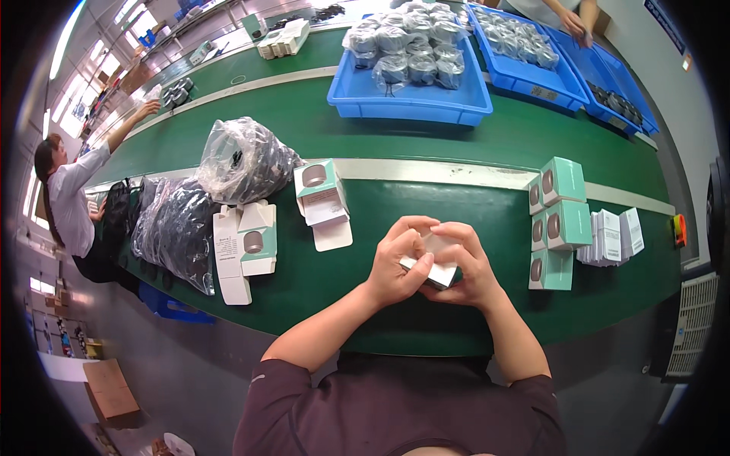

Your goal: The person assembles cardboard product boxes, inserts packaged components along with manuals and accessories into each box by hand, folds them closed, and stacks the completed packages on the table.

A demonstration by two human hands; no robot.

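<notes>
Between my two hands, above the green work surface, is a small carton (pixel 439 271) with white flaps facing up. My left hand (pixel 397 260) grips its left side, thumb pressed on a white flap. From the right, my right hand (pixel 466 264) curls its fingers around the same carton. Most of the carton's sides are hidden by my fingers. To the left lie an opened mint-and-white carton (pixel 323 186) with its flap out and flattened cartons (pixel 257 242). Several closed mint cartons (pixel 564 224) are stacked at the right, beside a pile of folded white leaflets (pixel 608 237).
Clear plastic bags (pixel 179 228) of dark items and a larger bag (pixel 247 159) sit at the left. Farther back, a blue tray (pixel 411 108) holds wrapped round devices, near other blue trays (pixel 532 80). A person (pixel 72 190) reaches across at far left; another's hands (pixel 578 26) show at top right.
</notes>
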